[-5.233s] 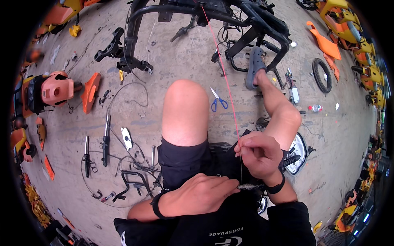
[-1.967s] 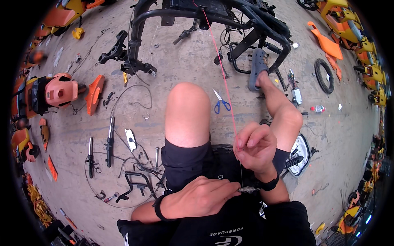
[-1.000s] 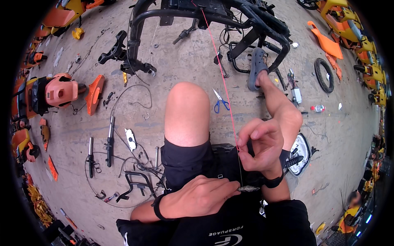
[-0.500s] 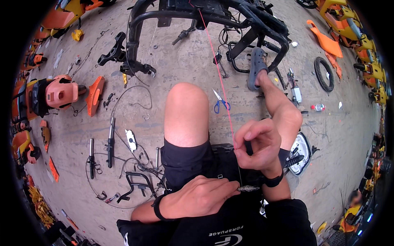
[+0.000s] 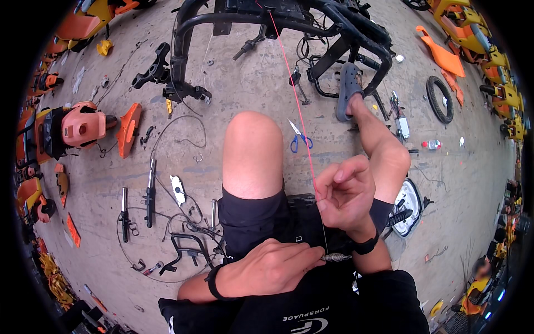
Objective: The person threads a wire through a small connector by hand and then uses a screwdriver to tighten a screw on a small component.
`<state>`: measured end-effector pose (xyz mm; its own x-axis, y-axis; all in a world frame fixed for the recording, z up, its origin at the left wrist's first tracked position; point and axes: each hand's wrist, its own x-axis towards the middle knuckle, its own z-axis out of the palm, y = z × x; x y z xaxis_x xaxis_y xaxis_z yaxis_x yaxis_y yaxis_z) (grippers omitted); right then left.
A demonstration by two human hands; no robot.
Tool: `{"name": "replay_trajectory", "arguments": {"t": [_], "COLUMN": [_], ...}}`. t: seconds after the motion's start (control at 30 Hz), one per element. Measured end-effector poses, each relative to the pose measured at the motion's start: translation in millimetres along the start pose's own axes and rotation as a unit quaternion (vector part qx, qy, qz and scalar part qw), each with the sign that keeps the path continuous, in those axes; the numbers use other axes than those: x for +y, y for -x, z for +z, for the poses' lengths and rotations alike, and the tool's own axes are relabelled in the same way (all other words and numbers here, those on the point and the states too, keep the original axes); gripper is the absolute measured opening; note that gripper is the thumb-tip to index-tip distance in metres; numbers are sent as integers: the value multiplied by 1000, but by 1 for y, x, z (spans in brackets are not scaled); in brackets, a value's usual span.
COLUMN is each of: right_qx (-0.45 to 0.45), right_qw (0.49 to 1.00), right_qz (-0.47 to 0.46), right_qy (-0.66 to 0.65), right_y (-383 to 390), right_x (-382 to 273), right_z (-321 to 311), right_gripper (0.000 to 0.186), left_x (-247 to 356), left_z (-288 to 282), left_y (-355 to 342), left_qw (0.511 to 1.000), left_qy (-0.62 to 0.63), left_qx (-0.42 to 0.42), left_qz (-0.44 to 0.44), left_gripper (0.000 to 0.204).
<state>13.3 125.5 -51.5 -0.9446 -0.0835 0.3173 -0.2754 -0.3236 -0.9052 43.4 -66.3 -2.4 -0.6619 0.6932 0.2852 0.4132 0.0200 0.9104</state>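
Thin red line (image 5: 299, 108), pinched by right hand (image 5: 346, 193), seemingly for tautness; silvery spindle-shaped piece (image 5: 337, 257), jutting rightward from gripping left hand (image 5: 272, 267).

Off to the right, a black tyre (image 5: 431, 101) lies flat on the bare floor (image 5: 464, 217), and just beside it I see a curved orange panel (image 5: 443, 54). A small bottle (image 5: 430, 145) lies on its side nearby. Yellow scooters (image 5: 463, 26) line that edge. Over on the left, a salmon-coloured scooter (image 5: 83, 126) stands near another orange panel (image 5: 129, 131), with two metal tubes (image 5: 149, 200) and a white plate (image 5: 177, 190) farther down.
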Motion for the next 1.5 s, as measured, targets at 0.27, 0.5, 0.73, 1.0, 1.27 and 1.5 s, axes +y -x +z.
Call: {"name": "replay_trajectory", "arguments": {"t": [0.27,0.5,0.73,1.0,1.27,1.5], "right_qx": [14,19,29,40,50,-29], "right_qw": [1000,1000,1000,999,998,1000], "right_qz": [-4,-6,-3,0,11,2], "right_qy": [-2,-2,-6,10,27,-8], "right_y": [0,-1,-4,-9,-16,-21], "right_x": [2,3,3,5,7,-15], "right_z": [0,-2,-4,-6,-8,-14], "right_gripper": [53,53,52,52,48,51], "left_x": [0,0,1,1,0,1], "left_z": [0,0,-2,-3,-3,0], "left_y": [0,-1,-2,-1,0,-3], "left_qw": [1000,1000,1000,1000,1000,1000], "left_qy": [-7,-3,-5,-9,-10,7], "left_qx": [6,6,-5,-16,-30,-5], "left_qz": [6,6,3,5,3,2], "left_gripper": [27,27,27,28,31,27]}}
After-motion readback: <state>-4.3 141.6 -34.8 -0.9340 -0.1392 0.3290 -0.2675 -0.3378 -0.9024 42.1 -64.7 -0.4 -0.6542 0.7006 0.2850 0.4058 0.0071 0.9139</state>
